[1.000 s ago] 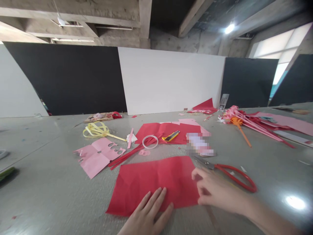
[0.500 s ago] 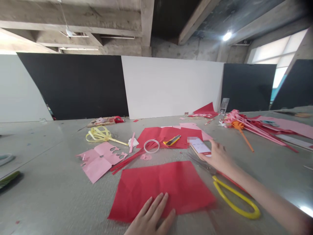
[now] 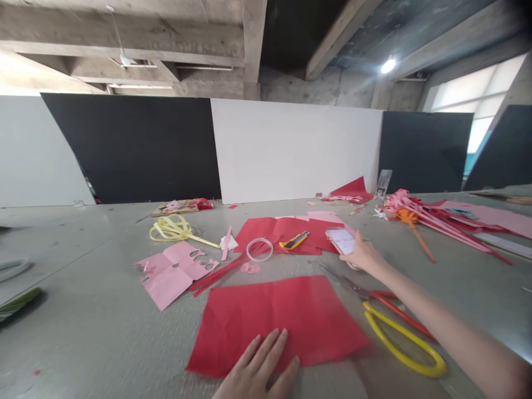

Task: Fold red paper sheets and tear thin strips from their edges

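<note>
My left hand (image 3: pixel 261 366) lies flat with fingers spread on a large red sheet (image 3: pixel 274 316) at the near middle. Off to the right, my right hand (image 3: pixel 361 254) has its fingers on a phone (image 3: pixel 342 240), whose lit screen is partly covered by them. The phone is beside the right end of another red paper (image 3: pixel 266 228). Scissors with one yellow and one red handle (image 3: pixel 407 343) lie partly beneath my right forearm. A yellow cutter (image 3: pixel 295 240) rests on the far red paper, next to a clear tape ring (image 3: pixel 260 250).
Pink paper with cut holes (image 3: pixel 168 274), red strips (image 3: pixel 216 275) and a yellow ribbon loop (image 3: pixel 172 228) lie at the left. Pink and orange paper flowers (image 3: pixel 409 213) lie at the far right. Upright boards (image 3: pixel 299 149) stand along the back edge.
My right hand has shifted slightly, and its fingers now cover more of the phone's lower screen. The phone appears slightly farther away. My left hand remains flat on the red sheet.
</note>
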Motion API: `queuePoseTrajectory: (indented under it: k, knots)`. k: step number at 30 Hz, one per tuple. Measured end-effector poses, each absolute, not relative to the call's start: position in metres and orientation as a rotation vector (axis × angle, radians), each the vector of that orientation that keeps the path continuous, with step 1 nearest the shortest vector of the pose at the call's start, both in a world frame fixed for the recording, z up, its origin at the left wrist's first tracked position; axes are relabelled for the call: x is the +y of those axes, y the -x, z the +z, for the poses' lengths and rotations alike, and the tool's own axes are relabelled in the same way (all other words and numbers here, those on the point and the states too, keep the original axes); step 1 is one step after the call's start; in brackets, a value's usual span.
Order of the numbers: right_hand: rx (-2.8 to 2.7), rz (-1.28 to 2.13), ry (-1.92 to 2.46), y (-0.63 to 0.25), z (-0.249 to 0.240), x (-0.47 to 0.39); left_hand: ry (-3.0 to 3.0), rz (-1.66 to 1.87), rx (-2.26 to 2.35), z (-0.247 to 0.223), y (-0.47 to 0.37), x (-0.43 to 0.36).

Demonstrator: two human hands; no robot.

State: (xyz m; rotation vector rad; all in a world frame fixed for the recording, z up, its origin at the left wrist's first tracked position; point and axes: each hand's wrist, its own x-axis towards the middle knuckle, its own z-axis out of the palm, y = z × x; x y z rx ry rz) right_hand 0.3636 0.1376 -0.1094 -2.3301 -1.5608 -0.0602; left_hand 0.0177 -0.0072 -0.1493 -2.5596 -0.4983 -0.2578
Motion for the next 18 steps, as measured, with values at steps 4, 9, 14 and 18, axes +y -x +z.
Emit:
queuePoseTrajectory:
  k: [4, 9, 14, 18]
  knots:
    - [-1.548, -0.037, 2.381, -0.38, -0.11, 0.14, 2.539, -0.255, -0.483, -0.144, -0.02, -0.009]
    - [-1.587, -0.064, 2.386, -0.375, -0.107, 0.132, 2.54, -0.122, -0.47, -0.137, -0.022, -0.011]
    - [-1.833, -0.305, 2.09, -0.318, -0.089, 0.067, 2.641, -0.042, -0.602, -0.136, -0.022, -0.011]
    - [-2.41, -0.403, 1.332, -0.261, -0.102, -0.011, 2.718, 0.024, -0.685, -0.139, -0.021, -0.012]
